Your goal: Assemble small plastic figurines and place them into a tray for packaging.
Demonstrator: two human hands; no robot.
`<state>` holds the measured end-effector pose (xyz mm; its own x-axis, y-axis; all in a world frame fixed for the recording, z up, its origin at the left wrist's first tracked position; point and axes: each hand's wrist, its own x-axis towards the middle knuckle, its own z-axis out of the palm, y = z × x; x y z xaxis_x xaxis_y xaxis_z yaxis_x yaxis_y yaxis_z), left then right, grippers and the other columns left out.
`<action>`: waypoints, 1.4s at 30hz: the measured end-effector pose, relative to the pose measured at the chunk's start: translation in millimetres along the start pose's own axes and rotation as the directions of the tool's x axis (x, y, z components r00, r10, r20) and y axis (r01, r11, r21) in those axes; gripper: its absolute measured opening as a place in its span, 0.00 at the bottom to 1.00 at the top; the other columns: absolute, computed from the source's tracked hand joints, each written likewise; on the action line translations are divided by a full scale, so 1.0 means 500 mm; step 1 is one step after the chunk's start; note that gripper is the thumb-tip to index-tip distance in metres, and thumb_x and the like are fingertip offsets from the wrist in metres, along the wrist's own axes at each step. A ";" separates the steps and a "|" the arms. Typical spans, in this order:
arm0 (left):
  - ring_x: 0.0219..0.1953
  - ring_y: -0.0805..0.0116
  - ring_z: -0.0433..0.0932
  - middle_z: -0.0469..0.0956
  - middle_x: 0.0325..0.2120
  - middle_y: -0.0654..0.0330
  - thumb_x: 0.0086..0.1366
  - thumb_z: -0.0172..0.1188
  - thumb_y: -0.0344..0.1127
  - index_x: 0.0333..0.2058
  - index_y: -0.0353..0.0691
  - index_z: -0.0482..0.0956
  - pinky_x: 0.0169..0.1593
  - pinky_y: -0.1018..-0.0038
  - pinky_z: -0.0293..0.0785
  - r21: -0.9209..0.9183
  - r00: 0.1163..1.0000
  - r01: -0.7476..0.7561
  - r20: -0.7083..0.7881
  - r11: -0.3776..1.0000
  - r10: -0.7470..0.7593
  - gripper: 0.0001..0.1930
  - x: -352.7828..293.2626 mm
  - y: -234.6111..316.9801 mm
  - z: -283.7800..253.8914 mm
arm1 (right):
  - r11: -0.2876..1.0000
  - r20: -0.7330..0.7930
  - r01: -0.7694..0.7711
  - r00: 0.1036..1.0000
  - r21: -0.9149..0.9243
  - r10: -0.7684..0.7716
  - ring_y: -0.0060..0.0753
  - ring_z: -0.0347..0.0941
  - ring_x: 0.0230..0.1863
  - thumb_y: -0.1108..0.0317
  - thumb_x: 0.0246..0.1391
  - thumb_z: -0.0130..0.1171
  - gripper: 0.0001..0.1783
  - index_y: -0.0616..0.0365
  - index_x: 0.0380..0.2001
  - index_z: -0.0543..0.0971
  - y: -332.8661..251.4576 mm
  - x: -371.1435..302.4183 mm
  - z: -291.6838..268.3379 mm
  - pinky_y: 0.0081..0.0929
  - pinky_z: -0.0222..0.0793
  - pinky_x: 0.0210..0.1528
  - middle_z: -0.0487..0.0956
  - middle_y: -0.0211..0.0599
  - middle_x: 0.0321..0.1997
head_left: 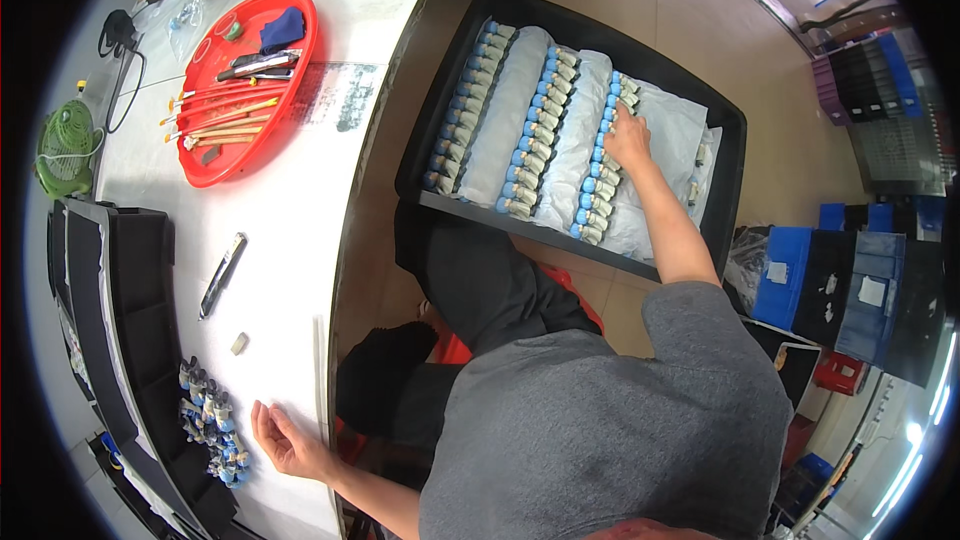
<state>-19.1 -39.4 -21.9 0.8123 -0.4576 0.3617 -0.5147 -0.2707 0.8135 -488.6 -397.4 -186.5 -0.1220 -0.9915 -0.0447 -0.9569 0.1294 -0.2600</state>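
Note:
My right hand (628, 140) reaches into a black tray (720, 190), its fingers pinched at a small blue-and-cream figurine in the right-hand row of figurines (592, 202). The fingertips partly hide the piece. Two more rows, a middle row (536, 135) and a left row (468, 105), lie in the tray between bands of white wrapping sheet (505, 115). On the white table (285, 290), my left hand (290, 443) rests palm up with loosely curled fingers and nothing in it. Beside it lies a cluster of similar small figurines (213, 420) with dark parts.
A red oval tray (312, 40) on the table holds brushes (235, 120), a blue cloth (283, 30) and dark tools. Nearer me lie a cutter knife (222, 275) and an eraser-like block (239, 343). A green fan (68, 145) and black racks (140, 310) line the left; blue bins (785, 270) stand right.

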 end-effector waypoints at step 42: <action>0.40 0.72 0.71 0.71 0.43 0.54 0.59 0.51 0.22 0.39 0.29 0.72 0.45 0.79 0.69 -0.042 1.000 -0.019 0.006 0.999 0.019 0.09 -0.009 0.017 0.000 | 0.538 0.438 -0.666 0.745 0.517 0.502 0.40 0.73 0.40 0.65 0.37 0.63 0.26 0.66 0.42 0.72 0.284 -0.165 -0.075 0.28 0.67 0.42 0.76 0.43 0.40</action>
<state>-27.1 -39.4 -16.8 0.8006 -0.4679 0.3743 -0.5178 -0.2259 0.8251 -624.3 -297.7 -183.7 -0.4559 -0.6693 -0.5866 -0.2973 0.7358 -0.6084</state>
